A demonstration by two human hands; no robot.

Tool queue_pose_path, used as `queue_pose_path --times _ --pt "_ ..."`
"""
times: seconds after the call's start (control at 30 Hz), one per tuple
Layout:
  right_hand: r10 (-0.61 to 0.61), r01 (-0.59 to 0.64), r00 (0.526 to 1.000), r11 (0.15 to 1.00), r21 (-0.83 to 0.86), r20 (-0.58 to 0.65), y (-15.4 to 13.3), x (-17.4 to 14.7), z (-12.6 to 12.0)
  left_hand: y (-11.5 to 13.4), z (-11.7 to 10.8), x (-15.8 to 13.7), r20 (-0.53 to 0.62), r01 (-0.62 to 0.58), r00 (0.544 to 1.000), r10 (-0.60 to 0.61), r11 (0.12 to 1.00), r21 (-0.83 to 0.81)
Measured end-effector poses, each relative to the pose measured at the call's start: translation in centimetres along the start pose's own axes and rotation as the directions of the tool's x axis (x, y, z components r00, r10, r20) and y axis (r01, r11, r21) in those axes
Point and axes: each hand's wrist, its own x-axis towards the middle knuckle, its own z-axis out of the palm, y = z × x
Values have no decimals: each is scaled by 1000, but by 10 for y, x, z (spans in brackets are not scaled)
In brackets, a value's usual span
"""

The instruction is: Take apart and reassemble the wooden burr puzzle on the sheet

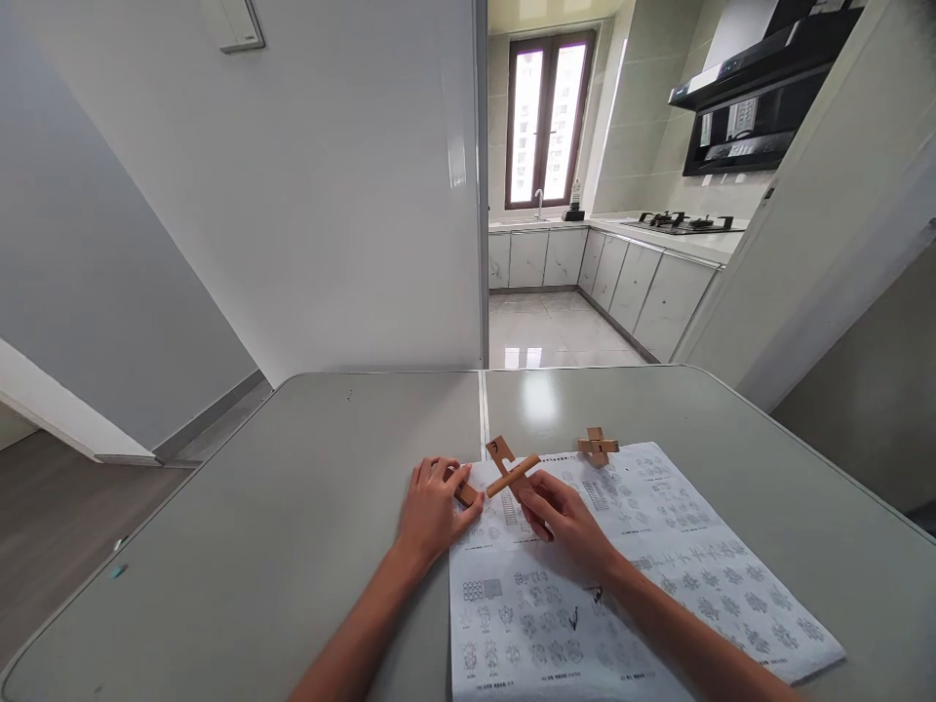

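My right hand pinches a flat notched wooden puzzle piece, marked with a dark character at its upper end. A narrow wooden stick crosses that piece at an angle. Close by on the left, my left hand rests low over the table, its fingers curled round another wooden puzzle piece, which they partly cover. Beneath both hands spreads a large printed instruction sheet with rows of small diagrams. At its far edge sits a small cross of joined wooden pieces.
The grey-green table has a pale seam and rounded far corners. A small teal bit lies near its left edge. Beyond the table are a white wall panel and a kitchen with a gas hob.
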Motion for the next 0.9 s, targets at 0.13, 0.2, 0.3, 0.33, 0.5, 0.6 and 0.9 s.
queue_pose_path --times 0.13,0.2,0.3,0.33,0.5,0.6,0.9 --pt "10 -10 1000 1000 2 16 -2 -1 2 5 -7 3 -41 73 996 -82 978 -195" --pt "16 -16 999 1000 -6 33 -2 -3 3 12 -11 5 -3 161 984 -180 890 -426" --pt "29 -27 997 999 -32 71 -1 -4 4 22 -15 6 204 310 949 -241 588 -747" --pt "38 -35 995 999 -35 96 0 -5 5 25 -15 7 262 348 936 -236 496 -795" --pt "70 -73 980 997 12 186 -1 -4 5 29 -11 5 405 447 891 -203 242 -861" --pt "13 -25 975 998 51 223 -6 -3 4 28 -6 4 453 474 877 -162 129 -871" --pt "-46 36 971 998 49 236 -10 -3 2 32 1 3 506 504 854 -124 -46 -862"
